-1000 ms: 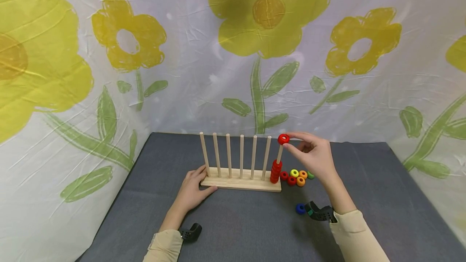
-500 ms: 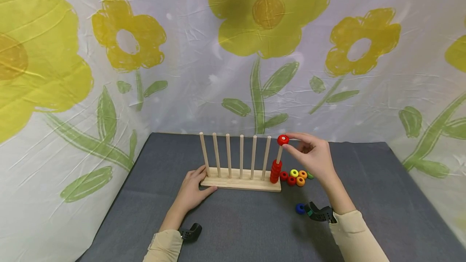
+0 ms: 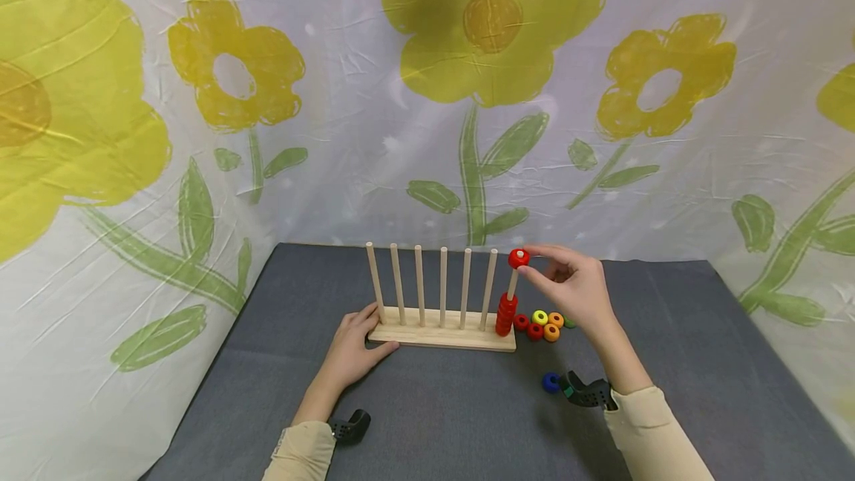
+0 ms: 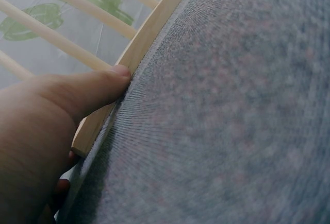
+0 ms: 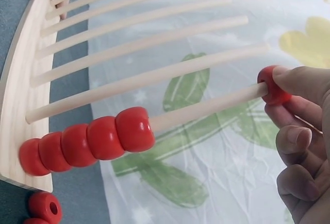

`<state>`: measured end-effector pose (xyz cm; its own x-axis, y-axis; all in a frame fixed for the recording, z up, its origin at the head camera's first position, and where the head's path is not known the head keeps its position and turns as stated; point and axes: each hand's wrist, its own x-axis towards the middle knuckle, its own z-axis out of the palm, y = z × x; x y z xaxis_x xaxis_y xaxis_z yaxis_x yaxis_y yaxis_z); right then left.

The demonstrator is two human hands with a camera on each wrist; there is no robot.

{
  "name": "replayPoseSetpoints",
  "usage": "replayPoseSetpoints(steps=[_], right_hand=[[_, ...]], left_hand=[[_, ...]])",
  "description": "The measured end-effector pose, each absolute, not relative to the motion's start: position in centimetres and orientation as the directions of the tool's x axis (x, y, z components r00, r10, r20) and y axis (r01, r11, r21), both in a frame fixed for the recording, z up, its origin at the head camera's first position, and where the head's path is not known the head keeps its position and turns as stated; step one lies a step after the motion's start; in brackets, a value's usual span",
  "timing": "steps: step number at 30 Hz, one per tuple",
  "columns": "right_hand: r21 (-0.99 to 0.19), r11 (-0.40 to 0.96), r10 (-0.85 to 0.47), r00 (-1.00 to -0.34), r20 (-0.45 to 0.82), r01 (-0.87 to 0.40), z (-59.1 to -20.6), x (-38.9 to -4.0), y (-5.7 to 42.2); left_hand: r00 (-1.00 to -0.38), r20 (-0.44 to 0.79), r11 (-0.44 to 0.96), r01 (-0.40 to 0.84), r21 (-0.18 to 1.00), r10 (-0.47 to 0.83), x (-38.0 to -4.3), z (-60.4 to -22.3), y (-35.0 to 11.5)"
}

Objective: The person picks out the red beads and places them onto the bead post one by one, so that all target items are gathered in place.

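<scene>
A wooden peg stand (image 3: 434, 337) has a row of upright pegs. My left hand (image 3: 352, 351) holds the left end of its base; in the left wrist view the thumb (image 4: 98, 87) presses the front edge and the other fingers are mostly hidden behind. At the top of the rightmost peg, my right hand (image 3: 576, 280) pinches a red bead (image 5: 274, 85) between thumb and finger. The peg's tip shows through the bead's hole in the head view. Lower on that peg sits a stack of several red beads (image 5: 85, 142), with bare wood between the stack and the pinched bead.
Beside the stand's right end lie loose red beads (image 3: 535, 332), a yellow bead (image 3: 539, 318), orange beads (image 3: 551, 333) and a partly hidden green bead. A blue bead (image 3: 551, 383) lies nearer, by the right wrist camera (image 3: 588, 390). Dark cloth (image 3: 441, 421) covers the table.
The red bead in my right hand has moved slightly down and left onto the tip of the rightmost peg, which now pokes through its hole. The left hand has stayed still.
</scene>
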<state>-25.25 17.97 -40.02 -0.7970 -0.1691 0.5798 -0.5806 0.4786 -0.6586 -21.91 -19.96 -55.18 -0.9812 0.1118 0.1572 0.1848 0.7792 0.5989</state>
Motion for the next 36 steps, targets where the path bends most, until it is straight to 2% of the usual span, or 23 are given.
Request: replayPoseSetpoints(steps=[36], right_hand=[[-0.641,0.510,-0.188,-0.802,0.567,-0.573,-41.3,-24.6,19.1]], left_hand=[[-0.981,0.157,0.774,0.187,0.605,0.114,-21.8,-55.0,-20.0]])
